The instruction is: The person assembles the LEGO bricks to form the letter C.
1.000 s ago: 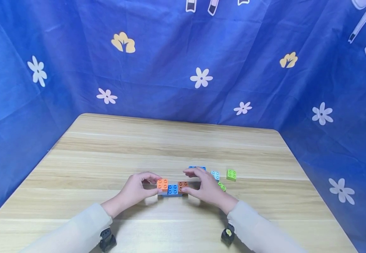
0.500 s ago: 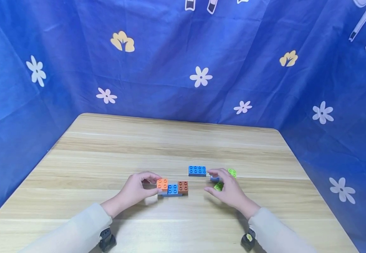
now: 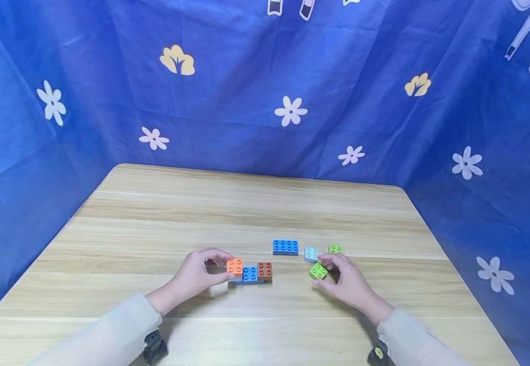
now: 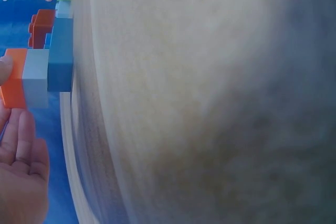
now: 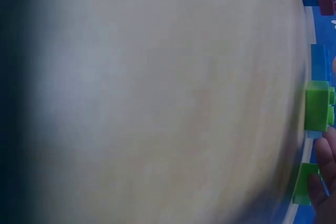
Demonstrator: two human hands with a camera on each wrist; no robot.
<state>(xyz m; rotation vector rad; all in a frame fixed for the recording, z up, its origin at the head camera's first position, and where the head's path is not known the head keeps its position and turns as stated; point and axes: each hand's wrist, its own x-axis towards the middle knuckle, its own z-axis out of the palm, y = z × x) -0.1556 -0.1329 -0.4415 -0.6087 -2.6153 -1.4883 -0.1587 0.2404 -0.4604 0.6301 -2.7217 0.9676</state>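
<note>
My left hand (image 3: pixel 196 272) grips an orange brick (image 3: pixel 235 267), its thumb and fingers on opposite sides. In the left wrist view the orange brick sits on a pale grey-blue brick (image 4: pixel 35 78), which joins a blue brick (image 4: pixel 61 56) beneath. Blue studs (image 3: pixel 249 274) show in the middle of this build, and a brown brick (image 3: pixel 265 271) forms its right end. My right hand (image 3: pixel 349 284) is around a lime green brick (image 3: pixel 318 271) on the table, thumb on the near side and fingers on the far side. A small gap shows between thumb and brick.
Behind lie a loose blue eight-stud brick (image 3: pixel 285 247), a pale blue brick (image 3: pixel 311 254) and a second lime green brick (image 3: pixel 335 249), partly covered by the right hand. They rest on a wooden table (image 3: pixel 191 198) walled by blue patterned cloth (image 3: pixel 228 101).
The right hand has left the brown brick and moved right, past the pale blue brick, to the nearer lime green brick. My left hand keeps its grip on the orange brick in place.
</note>
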